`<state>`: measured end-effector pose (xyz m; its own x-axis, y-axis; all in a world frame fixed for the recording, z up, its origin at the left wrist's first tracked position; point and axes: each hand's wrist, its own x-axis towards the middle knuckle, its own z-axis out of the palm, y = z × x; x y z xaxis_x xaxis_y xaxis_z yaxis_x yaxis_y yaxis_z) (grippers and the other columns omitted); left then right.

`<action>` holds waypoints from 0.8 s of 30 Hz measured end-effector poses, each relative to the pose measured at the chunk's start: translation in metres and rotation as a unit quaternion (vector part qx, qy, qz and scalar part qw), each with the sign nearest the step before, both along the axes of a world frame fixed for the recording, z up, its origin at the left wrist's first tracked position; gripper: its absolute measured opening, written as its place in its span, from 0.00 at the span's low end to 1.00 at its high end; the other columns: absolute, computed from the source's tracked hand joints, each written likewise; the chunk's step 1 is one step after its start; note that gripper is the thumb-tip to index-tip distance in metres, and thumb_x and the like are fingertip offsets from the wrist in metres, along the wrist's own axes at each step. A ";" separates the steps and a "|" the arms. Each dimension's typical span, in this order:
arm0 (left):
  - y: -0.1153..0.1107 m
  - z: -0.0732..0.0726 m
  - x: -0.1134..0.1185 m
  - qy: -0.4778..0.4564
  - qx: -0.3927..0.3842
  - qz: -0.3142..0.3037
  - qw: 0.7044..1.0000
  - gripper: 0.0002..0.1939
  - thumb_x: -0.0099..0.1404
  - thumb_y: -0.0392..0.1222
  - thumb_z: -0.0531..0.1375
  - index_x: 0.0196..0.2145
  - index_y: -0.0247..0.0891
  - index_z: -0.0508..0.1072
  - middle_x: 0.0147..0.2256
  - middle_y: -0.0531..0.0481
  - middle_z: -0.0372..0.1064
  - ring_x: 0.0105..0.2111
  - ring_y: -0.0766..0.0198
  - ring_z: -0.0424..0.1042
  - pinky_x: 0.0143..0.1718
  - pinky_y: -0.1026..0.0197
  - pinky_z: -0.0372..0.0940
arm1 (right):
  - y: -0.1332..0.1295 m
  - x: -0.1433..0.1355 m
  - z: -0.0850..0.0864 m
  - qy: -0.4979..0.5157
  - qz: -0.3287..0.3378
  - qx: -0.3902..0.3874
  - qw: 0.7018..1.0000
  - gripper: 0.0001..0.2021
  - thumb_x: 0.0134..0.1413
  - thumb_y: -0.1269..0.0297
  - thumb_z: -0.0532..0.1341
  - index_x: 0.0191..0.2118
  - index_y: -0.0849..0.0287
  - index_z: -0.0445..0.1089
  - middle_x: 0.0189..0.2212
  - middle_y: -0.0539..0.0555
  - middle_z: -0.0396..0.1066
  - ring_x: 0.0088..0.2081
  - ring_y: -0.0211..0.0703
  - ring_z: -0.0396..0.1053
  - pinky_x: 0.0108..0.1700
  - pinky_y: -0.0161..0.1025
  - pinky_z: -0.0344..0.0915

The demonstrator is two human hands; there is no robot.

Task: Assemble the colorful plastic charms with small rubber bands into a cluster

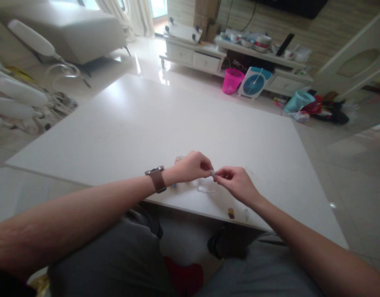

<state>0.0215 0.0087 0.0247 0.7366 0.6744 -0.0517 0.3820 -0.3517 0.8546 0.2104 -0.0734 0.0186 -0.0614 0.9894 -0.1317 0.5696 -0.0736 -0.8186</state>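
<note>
Both hands are meeting over the near edge of the smooth white tabletop (140,123), the left hand (192,166) and right hand (236,183) pinching one tiny pale bit (212,173) between fingertips; too small to make out. A clear plastic piece (207,187) is lying just under them, half hidden. A little yellow figure (231,213) is sitting near the edge.

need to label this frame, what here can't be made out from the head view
- Small pale item pinched between left hand and right hand: too small to identify.
- Clear thing on the white table: transparent, partly under the hands; shape unclear.
- Object behind the left hand: mostly hidden by it.
- Small yellow figure and clear bit at the table edge: too small for detail.
</note>
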 end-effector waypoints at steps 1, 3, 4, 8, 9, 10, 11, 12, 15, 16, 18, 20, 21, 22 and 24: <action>0.000 0.000 0.000 0.002 -0.001 0.002 1.000 0.09 0.57 0.37 0.61 0.33 0.35 0.82 0.25 0.50 0.75 0.23 0.70 0.69 0.25 0.69 0.60 | 0.000 0.000 0.000 0.000 0.001 0.000 1.000 0.09 0.53 0.59 0.65 0.33 0.59 0.79 0.27 0.52 0.76 0.29 0.39 0.71 0.31 0.34 0.64; 0.000 0.000 0.000 0.004 -0.003 0.002 1.000 0.09 0.57 0.36 0.61 0.34 0.34 0.81 0.25 0.50 0.75 0.24 0.70 0.69 0.25 0.69 0.60 | 0.000 0.001 -0.001 0.000 0.005 0.000 1.000 0.09 0.54 0.58 0.65 0.33 0.59 0.79 0.28 0.52 0.77 0.29 0.39 0.71 0.32 0.34 0.64; 0.000 -0.001 0.000 0.003 -0.004 0.000 1.000 0.09 0.57 0.36 0.61 0.34 0.34 0.81 0.25 0.50 0.75 0.24 0.70 0.69 0.25 0.69 0.60 | 0.000 0.001 -0.001 0.001 0.007 -0.001 1.000 0.10 0.54 0.58 0.65 0.33 0.59 0.79 0.28 0.52 0.77 0.29 0.40 0.71 0.32 0.34 0.64; 0.001 -0.002 0.000 -0.006 -0.001 -0.008 1.000 0.10 0.57 0.35 0.61 0.34 0.34 0.81 0.25 0.51 0.75 0.25 0.70 0.70 0.26 0.69 0.60 | 0.000 0.002 -0.002 0.005 0.011 0.002 1.000 0.10 0.54 0.58 0.64 0.33 0.59 0.78 0.28 0.52 0.76 0.30 0.40 0.71 0.32 0.34 0.64; 0.001 -0.002 0.001 -0.005 0.002 -0.008 1.000 0.10 0.57 0.35 0.61 0.34 0.34 0.81 0.26 0.51 0.75 0.25 0.70 0.70 0.26 0.69 0.60 | 0.001 0.002 -0.002 0.004 0.011 0.002 1.000 0.10 0.54 0.58 0.64 0.33 0.59 0.78 0.28 0.52 0.76 0.29 0.39 0.71 0.32 0.34 0.63; 0.001 -0.001 0.001 -0.004 0.006 -0.009 1.000 0.10 0.56 0.35 0.61 0.34 0.34 0.81 0.26 0.51 0.75 0.25 0.70 0.69 0.26 0.69 0.60 | 0.001 0.002 -0.002 0.002 0.011 0.002 1.000 0.10 0.54 0.58 0.64 0.33 0.59 0.78 0.27 0.52 0.76 0.29 0.39 0.70 0.32 0.34 0.63; 0.001 -0.001 0.001 -0.002 0.008 -0.011 1.000 0.10 0.56 0.35 0.61 0.35 0.34 0.81 0.26 0.51 0.75 0.25 0.70 0.69 0.26 0.69 0.60 | 0.001 0.002 -0.001 0.001 0.012 0.003 1.000 0.09 0.54 0.58 0.64 0.32 0.59 0.78 0.27 0.52 0.76 0.29 0.39 0.70 0.32 0.34 0.63; 0.001 0.000 0.001 0.000 0.010 -0.012 1.000 0.10 0.56 0.35 0.61 0.35 0.34 0.81 0.26 0.51 0.75 0.25 0.70 0.69 0.26 0.69 0.59 | 0.001 0.002 -0.001 0.000 0.012 0.003 1.000 0.09 0.54 0.58 0.64 0.32 0.59 0.78 0.27 0.52 0.76 0.29 0.39 0.70 0.32 0.34 0.63; 0.000 0.001 0.001 0.002 0.010 -0.008 1.000 0.10 0.56 0.35 0.61 0.35 0.35 0.81 0.26 0.52 0.74 0.24 0.71 0.68 0.26 0.69 0.59 | 0.001 0.002 -0.002 0.001 0.015 0.005 1.000 0.09 0.54 0.59 0.64 0.32 0.59 0.78 0.27 0.52 0.76 0.29 0.39 0.70 0.32 0.34 0.63; 0.000 0.002 0.001 0.001 0.010 -0.006 1.000 0.09 0.56 0.35 0.61 0.35 0.35 0.81 0.25 0.52 0.74 0.24 0.71 0.68 0.26 0.69 0.59 | 0.001 0.002 -0.002 0.002 0.015 0.007 1.000 0.09 0.54 0.59 0.64 0.32 0.59 0.78 0.27 0.52 0.76 0.29 0.39 0.70 0.32 0.34 0.63; 0.000 0.002 0.001 -0.001 0.011 -0.006 1.000 0.09 0.56 0.35 0.61 0.34 0.34 0.81 0.25 0.52 0.74 0.24 0.71 0.68 0.26 0.69 0.58 | 0.001 0.002 -0.001 0.004 0.015 0.008 1.000 0.09 0.54 0.59 0.64 0.32 0.59 0.78 0.27 0.52 0.75 0.29 0.39 0.70 0.31 0.34 0.63; 0.000 0.001 0.001 -0.003 0.013 -0.008 1.000 0.09 0.56 0.35 0.61 0.34 0.34 0.81 0.25 0.52 0.74 0.24 0.72 0.67 0.25 0.69 0.58 | 0.001 0.001 0.000 0.004 0.013 0.008 1.000 0.09 0.54 0.59 0.64 0.32 0.59 0.77 0.26 0.52 0.75 0.28 0.38 0.69 0.31 0.34 0.63; 0.000 0.001 0.001 -0.003 0.013 -0.007 1.000 0.09 0.56 0.35 0.61 0.34 0.34 0.81 0.25 0.52 0.74 0.23 0.72 0.67 0.25 0.69 0.58 | 0.001 0.001 0.000 0.003 0.012 0.008 1.000 0.09 0.54 0.59 0.64 0.32 0.59 0.77 0.26 0.51 0.75 0.28 0.38 0.69 0.31 0.34 0.63; 0.000 0.001 0.001 -0.003 0.014 -0.006 1.000 0.09 0.56 0.35 0.61 0.33 0.34 0.81 0.25 0.52 0.74 0.23 0.72 0.67 0.25 0.69 0.57 | 0.001 0.000 0.001 0.002 0.013 0.007 1.000 0.09 0.53 0.59 0.65 0.32 0.59 0.77 0.27 0.51 0.75 0.28 0.38 0.69 0.31 0.34 0.63; 0.000 0.001 0.001 -0.003 0.017 -0.004 1.000 0.09 0.57 0.36 0.61 0.33 0.35 0.81 0.24 0.52 0.73 0.23 0.72 0.67 0.24 0.69 0.57 | 0.001 0.000 0.002 0.000 0.012 0.008 1.000 0.09 0.53 0.58 0.65 0.31 0.59 0.77 0.27 0.51 0.75 0.28 0.38 0.69 0.31 0.34 0.64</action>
<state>0.0224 0.0091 0.0253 0.7417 0.6703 -0.0253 0.3750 -0.3831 0.8442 0.2101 -0.0724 0.0202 -0.0850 0.9897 -0.1152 0.5716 -0.0462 -0.8192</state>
